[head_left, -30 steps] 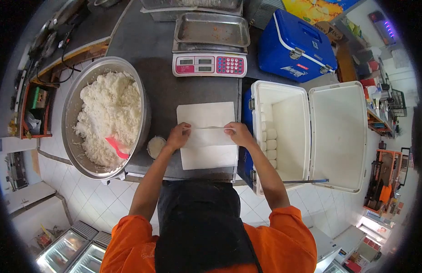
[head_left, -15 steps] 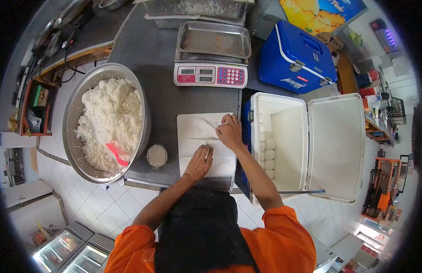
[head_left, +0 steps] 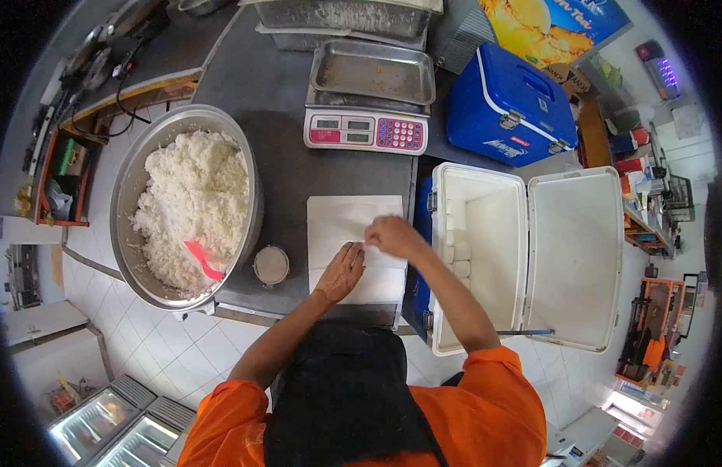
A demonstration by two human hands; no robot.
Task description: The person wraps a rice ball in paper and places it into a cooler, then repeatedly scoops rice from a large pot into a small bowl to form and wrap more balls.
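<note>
White paper sheets (head_left: 355, 214) lie on the dark counter in front of me. My left hand (head_left: 341, 272) rests on the paper with its fingers stretched out. Just above and to the right, my right hand (head_left: 394, 237) is over the paper with its fingers curled in; whatever it may hold is too small to name. A large metal bowl of white rice (head_left: 194, 202) is on the left, with a pink scoop (head_left: 204, 260) in the rice. Between bowl and paper stands a small round container (head_left: 271, 265).
A pink and white scale (head_left: 366, 131) with a metal tray (head_left: 373, 71) on it is beyond the paper. On the right, an open cooler (head_left: 493, 249) holds several white wrapped bundles (head_left: 459, 251). A closed blue cooler (head_left: 510, 105) stands behind it.
Both hands have left the paper's sides for its middle. My left hand now lies flat, and my right hand has come down from the upper right part of the paper.
</note>
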